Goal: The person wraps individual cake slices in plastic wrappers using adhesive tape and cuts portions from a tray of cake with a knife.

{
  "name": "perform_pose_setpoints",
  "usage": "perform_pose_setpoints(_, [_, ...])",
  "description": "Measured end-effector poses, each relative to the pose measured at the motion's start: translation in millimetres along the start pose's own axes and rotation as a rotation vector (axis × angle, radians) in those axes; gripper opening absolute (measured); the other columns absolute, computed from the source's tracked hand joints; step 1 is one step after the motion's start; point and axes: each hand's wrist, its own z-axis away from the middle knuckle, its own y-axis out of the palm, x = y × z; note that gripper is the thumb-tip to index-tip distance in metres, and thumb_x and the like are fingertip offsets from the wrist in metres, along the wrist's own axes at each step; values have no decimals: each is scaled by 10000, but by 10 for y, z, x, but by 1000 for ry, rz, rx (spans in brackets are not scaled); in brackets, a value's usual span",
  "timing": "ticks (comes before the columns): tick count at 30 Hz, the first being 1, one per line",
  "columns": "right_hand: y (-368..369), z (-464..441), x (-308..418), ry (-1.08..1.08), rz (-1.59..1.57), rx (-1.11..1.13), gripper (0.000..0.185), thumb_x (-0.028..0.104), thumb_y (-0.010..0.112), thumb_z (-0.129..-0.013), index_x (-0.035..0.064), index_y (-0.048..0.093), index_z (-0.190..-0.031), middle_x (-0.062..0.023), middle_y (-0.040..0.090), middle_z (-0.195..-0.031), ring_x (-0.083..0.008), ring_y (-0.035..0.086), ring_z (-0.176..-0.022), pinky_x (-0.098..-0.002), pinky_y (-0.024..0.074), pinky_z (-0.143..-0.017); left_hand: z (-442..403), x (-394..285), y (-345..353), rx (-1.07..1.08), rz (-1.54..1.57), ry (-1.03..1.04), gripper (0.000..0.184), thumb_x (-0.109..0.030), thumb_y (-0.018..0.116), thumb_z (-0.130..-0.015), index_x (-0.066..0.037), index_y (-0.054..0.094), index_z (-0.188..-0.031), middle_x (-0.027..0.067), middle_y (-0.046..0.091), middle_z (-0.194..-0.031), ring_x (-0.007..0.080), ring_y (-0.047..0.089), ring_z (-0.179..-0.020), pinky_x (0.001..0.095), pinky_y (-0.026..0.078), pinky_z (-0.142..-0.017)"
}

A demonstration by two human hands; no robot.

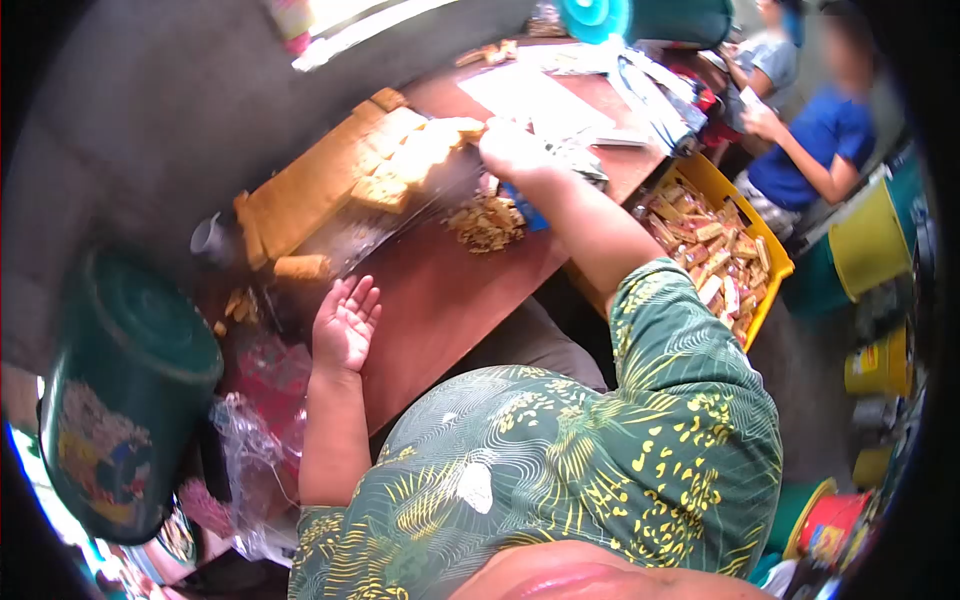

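Note:
My left hand [348,322] is palm up above the reddish-brown table [430,310], its fingers apart and nothing in it. Just beyond its fingertips lies a short bread piece [302,267]. My right hand [510,150] reaches to the far part of the table, at the end of a row of cut bread pieces [400,160]; glare washes out its fingers, so what it holds cannot be made out. A large golden bread slab [310,180] lies on a tray to the left of the cut pieces. Crumbs and broken bits [487,222] form a heap below my right hand.
A yellow crate [780,265] of wrapped bread pieces stands right of the table. A large green drum [135,390] and clear plastic bags [250,470] are at the left. Two people [815,150] are at the upper right. White sheets [535,100] lie at the back.

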Motion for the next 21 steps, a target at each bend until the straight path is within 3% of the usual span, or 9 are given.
perform_pose_setpoints(4, [306, -421, -470, -125, 325, -135, 290, 108, 501, -957, -16, 690, -1138, -210, 648, -1238, -358, 690, -1063, -502, 587, -880, -167, -44, 10, -11, 70, 20, 419, -385, 642, -1002, -53, 586, -1251, 64, 672, -1245, 210, 628, -1148, 382, 494, -997])
perform_pose_setpoints(8, [317, -446, -466, -193, 643, -128, 290, 198, 577, -951, 22, 712, -1138, -172, 502, -1442, -370, 522, -1329, -539, 483, -1071, -155, -144, 39, 13, 97, 93, 343, -371, 644, -997, -82, 633, -1182, 29, 701, -1179, 195, 646, -1103, 375, 490, -953])
perform_pose_setpoints(12, [-102, 163, 26, -247, 783, 76, 285, 251, 646, -900, 48, 757, -1066, -154, 571, -1369, -357, 523, -1272, -588, 427, -1086, -30, -428, 150, 56, 60, 152, 323, -376, 622, -1012, -94, 644, -1168, 17, 714, -1155, 189, 654, -1092, 372, 484, -956])
perform_pose_setpoints(15, [-145, 449, 135, -296, 909, 79, 230, 199, 665, -862, 78, 783, -1019, -145, 665, -1227, -331, 560, -1191, -584, 480, -978, -32, -619, 177, 103, 32, 201, 344, -388, 617, -1017, -90, 639, -1188, 19, 710, -1188, 186, 654, -1114, 374, 491, -957])
perform_pose_setpoints(16, [-161, 545, 152, -381, 1015, 130, 234, 165, 645, -854, 98, 786, -1029, -122, 729, -1081, -333, 620, -1122, -512, 530, -880, -19, -658, 211, 105, 32, 209, 346, -389, 614, -1019, -90, 638, -1192, 19, 709, -1191, 185, 654, -1119, 377, 492, -958])
perform_pose_setpoints(19, [120, 652, 98, -421, 826, 48, 232, 169, 610, -880, 92, 784, -1013, -118, 747, -1053, -349, 686, -1022, -478, 558, -845, -64, -667, 201, 138, 62, 202, 378, -392, 623, -1012, -56, 664, -1181, 38, 723, -1186, 202, 675, -1109, 397, 528, -949])
perform_pose_setpoints(21, [343, 576, 15, -326, 686, 109, 259, 166, 554, -935, 79, 751, -1079, -148, 753, -1070, -350, 720, -1029, -484, 556, -898, -94, -664, 146, 145, 86, 180, 379, -393, 630, -1008, -57, 665, -1181, 40, 723, -1191, 204, 675, -1110, 401, 525, -957])
